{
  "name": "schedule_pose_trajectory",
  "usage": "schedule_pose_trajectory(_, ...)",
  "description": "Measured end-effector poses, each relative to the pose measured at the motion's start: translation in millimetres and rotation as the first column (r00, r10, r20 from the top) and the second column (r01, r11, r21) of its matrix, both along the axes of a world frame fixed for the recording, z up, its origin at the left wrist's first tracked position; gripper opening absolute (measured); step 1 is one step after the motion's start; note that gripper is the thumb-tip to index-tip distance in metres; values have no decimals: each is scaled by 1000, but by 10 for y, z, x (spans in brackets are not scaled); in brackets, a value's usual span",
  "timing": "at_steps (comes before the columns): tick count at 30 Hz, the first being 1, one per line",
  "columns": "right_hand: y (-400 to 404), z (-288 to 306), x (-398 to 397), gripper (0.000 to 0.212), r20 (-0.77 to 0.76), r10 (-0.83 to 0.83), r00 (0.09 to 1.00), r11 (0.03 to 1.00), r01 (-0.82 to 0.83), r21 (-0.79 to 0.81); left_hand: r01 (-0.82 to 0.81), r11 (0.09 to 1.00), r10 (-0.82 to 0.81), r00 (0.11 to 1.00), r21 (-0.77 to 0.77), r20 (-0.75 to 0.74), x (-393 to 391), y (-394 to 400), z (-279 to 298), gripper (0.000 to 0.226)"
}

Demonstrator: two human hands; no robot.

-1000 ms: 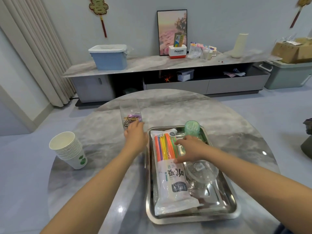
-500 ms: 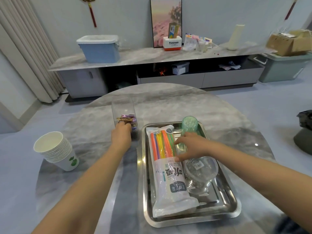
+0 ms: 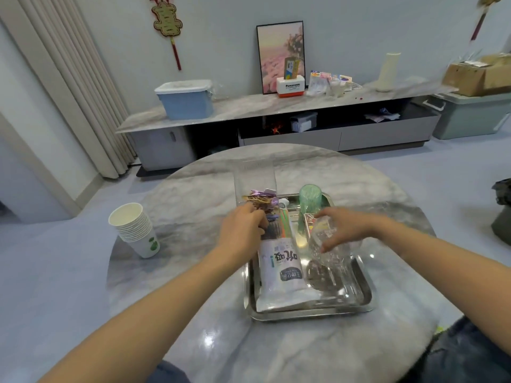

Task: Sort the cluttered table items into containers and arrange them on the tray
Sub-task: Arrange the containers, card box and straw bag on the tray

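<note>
Over the steel tray, the left hand grips a clear box of foil sweets at eleven o'clock, apparently to seat it, while right-hand fingers curl around a clear plastic jar.

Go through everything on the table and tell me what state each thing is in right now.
Clear container: upright, wrappers inside, gripped by left hand at the tray's left edge.
Green cup: upside down at the tray's far end.
Clear plastic cup: tilted, held by right hand above the tray.
Straw packet: lying flat in the tray.
Tray: flat on the table.
Paper cups: stacked, mouth up, tilted, left of the tray.
</note>
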State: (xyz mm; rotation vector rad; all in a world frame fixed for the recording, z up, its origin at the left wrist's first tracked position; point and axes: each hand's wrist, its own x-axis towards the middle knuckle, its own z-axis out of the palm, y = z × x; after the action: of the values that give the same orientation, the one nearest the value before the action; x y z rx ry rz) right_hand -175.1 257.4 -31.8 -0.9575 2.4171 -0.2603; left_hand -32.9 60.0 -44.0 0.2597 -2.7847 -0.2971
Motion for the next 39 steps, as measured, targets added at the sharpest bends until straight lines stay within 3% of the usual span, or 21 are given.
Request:
schedule_pose_trajectory(12, 740, 331, 53, 97, -99, -111, 989, 994, 111, 2, 177, 979, -190, 972, 105, 135, 72, 1241, -366, 17)
schedule_pose_trajectory(18, 776, 335, 65, 100, -142, -98, 985, 995, 102, 19, 194, 981, -194, 955, 21, 224, 50, 1399, -488, 23)
schedule_pose_trajectory(22, 760, 349, 82, 100, -208, -85, 974, 993, 101, 65, 203, 975, -219, 938, 85, 270, 28, 1345, -496, 22)
schedule_pose_trajectory(32, 727, 530, 107, 100, -260, -77, 963, 996, 88, 29, 137, 937, -138, 990, 323, -19, -118, 1128, -110, 20)
schedule_pose_trajectory(35, 674, 609, 102, 99, -197, -92, 976, 993, 76, -87, 189, 863, -170, 982, 469, -83, -219, 1137, 60, 41)
schedule_pose_trajectory(39, 521, 637, 92, 103, -178, -115, 977, 979, 81, -187, 224, 733, -294, 956, 643, 2, -369, 1033, 240, 86)
